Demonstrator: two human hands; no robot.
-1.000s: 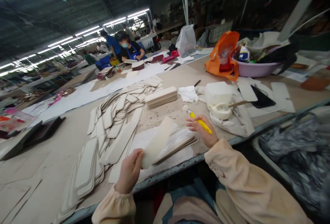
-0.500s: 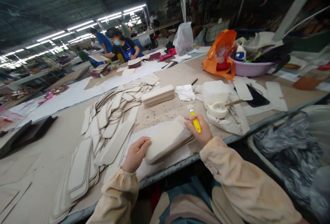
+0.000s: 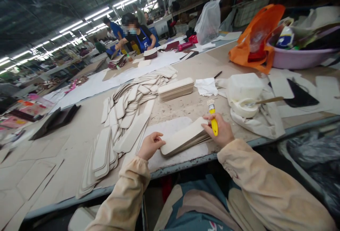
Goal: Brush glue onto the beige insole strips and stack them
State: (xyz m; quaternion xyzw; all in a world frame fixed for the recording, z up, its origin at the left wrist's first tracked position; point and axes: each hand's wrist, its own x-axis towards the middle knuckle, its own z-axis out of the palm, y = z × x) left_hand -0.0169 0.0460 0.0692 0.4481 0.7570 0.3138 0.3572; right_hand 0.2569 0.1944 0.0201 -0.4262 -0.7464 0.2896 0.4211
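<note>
A stack of pale panels lies at the near edge of the counter, on a white sheet. At its 9 o'clock end, the left hand curls its fingers against the corner; whether it pinches the top panel I cannot tell. At the 3 o'clock end, the right hand grips a yellow-handled brush, bristles up, its fingertips on the panel's end. A squared pile stands at 12 o'clock, and many loose panels spread from 8 to 11. By that, the work looks partway: two piles are gathered, while the loose panels seem left to handle. A plastic tub sits at 2 o'clock, an orange bag beyond it, and a co-worker at 11 o'clock.
</note>
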